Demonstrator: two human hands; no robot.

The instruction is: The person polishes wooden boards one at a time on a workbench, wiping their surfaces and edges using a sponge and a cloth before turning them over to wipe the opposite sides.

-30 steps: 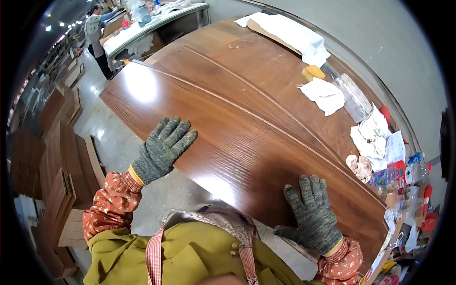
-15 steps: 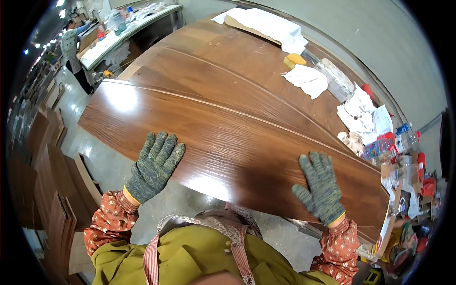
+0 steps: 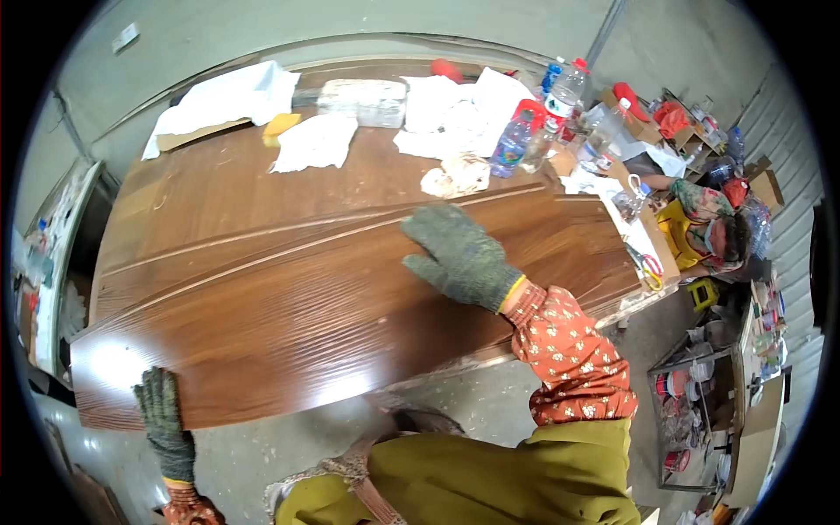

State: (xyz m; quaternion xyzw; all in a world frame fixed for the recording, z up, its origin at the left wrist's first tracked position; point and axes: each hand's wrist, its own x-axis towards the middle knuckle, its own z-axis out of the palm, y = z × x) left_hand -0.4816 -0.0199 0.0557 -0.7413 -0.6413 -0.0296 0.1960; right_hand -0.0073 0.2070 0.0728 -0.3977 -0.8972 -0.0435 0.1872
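Observation:
A long, glossy brown wood-grain panel [image 3: 289, 328] lies across the bench nearest me, on top of other brown boards. My right hand [image 3: 462, 258], in a grey-green knit glove with yellow cuff trim, lies flat on its upper surface toward the far edge, fingers stretched out and thumb apart. At the panel's near left corner, my left hand [image 3: 164, 420] in a matching glove rests with straight fingers over the edge. Neither hand holds anything.
White cloths [image 3: 315, 143], a yellow sponge [image 3: 280, 129] and a wrapped block [image 3: 363, 102] lie along the bench's back. Plastic bottles [image 3: 516, 140] crowd the back right. Scissors [image 3: 649, 271] lie at the right end. A metal rack [image 3: 691, 402] with tubs stands beyond.
My view has swung to the right. My right hand has slid across the panel toward its far edge, and my left hand has shifted to the panel's left end.

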